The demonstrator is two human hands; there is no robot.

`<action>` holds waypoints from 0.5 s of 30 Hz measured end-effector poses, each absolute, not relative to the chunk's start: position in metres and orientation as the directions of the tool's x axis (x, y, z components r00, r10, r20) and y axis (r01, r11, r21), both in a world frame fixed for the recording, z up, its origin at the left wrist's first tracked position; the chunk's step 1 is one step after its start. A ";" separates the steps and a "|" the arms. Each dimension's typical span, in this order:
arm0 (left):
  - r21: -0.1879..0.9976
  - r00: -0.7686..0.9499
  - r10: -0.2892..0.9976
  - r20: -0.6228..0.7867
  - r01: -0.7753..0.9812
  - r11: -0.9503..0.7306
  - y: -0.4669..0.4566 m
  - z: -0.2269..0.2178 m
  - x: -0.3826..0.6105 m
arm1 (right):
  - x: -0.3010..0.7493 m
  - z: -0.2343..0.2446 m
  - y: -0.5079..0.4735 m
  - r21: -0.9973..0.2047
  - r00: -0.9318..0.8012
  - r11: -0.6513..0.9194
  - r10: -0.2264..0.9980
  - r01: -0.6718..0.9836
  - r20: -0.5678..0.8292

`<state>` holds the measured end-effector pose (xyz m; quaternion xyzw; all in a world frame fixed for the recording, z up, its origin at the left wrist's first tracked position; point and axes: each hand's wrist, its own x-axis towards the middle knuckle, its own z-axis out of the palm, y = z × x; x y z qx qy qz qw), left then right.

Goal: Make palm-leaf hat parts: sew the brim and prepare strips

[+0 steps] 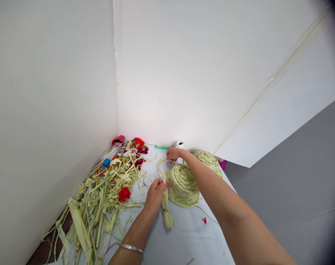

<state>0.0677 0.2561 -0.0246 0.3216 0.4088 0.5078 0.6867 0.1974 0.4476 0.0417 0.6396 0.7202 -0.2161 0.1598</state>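
Observation:
A pale green braid of plant husk [164, 200] runs from a tied, tufted end up through my left hand [158, 188], whose fingers pinch it. From there the braid arcs upward to my right hand [173, 153], closed on it farther back. Close to both hands stands a coiled basket [184, 187] of the same braided husk, its rim partly behind my right forearm. A second coiled husk piece [208, 160] lies behind it, also partly covered by the arm. What my right fingertips grip exactly is small and partly hidden.
Loose husk strips [103, 198] heap along the left, with a red flower [124, 194] on them. Behind sit a red cup [118, 140], a blue round object [106, 162] and more red flowers [139, 141]. A white spool [179, 144] and green strip [161, 147] lie by the wall [167, 73].

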 end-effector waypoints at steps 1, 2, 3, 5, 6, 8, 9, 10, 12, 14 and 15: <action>0.851 0.187 0.955 -0.231 -0.438 0.291 0.253 -0.022 0.071 | 0.200 0.044 0.445 -0.102 -0.124 0.082 0.835 0.991 -0.535; 0.845 0.221 0.949 -0.224 -0.442 0.302 0.250 -0.020 0.074 | 0.203 0.045 0.443 -0.091 -0.115 0.077 0.825 0.993 -0.553; 0.839 0.248 0.945 -0.216 -0.447 0.309 0.247 -0.017 0.077 | 0.206 0.046 0.441 -0.076 -0.106 0.076 0.823 0.994 -0.559; 0.834 0.261 0.945 -0.198 -0.462 0.302 0.245 -0.013 0.080 | 0.212 0.047 0.437 -0.039 -0.089 0.081 0.846 0.996 -0.526; 0.833 0.246 0.950 -0.190 -0.472 0.289 0.245 -0.012 0.080 | 0.215 0.046 0.435 -0.014 -0.081 0.085 0.870 0.996 -0.486; 0.830 0.195 0.964 -0.182 -0.495 0.257 0.248 -0.011 0.078 | 0.217 0.042 0.431 0.044 -0.065 0.087 0.929 0.995 -0.366; 0.828 0.165 0.969 -0.182 -0.506 0.241 0.249 -0.012 0.077 | 0.218 0.038 0.429 0.074 -0.058 0.083 0.953 0.994 -0.296; 0.827 0.137 0.973 -0.183 -0.515 0.228 0.251 -0.013 0.075 | 0.218 0.035 0.426 0.104 -0.051 0.077 0.972 0.992 -0.230; 0.823 0.095 0.977 -0.189 -0.528 0.210 0.254 -0.015 0.072 | 0.216 0.029 0.424 0.153 -0.047 0.067 0.991 0.986 -0.128; 0.814 0.072 0.978 -0.198 -0.543 0.205 0.256 -0.018 0.071 | 0.214 0.026 0.424 0.188 -0.055 0.069 0.995 0.980 -0.078; 0.808 0.065 0.977 -0.204 -0.553 0.205 0.256 -0.019 0.071 | 0.213 0.025 0.425 0.201 -0.062 0.075 0.996 0.977 -0.068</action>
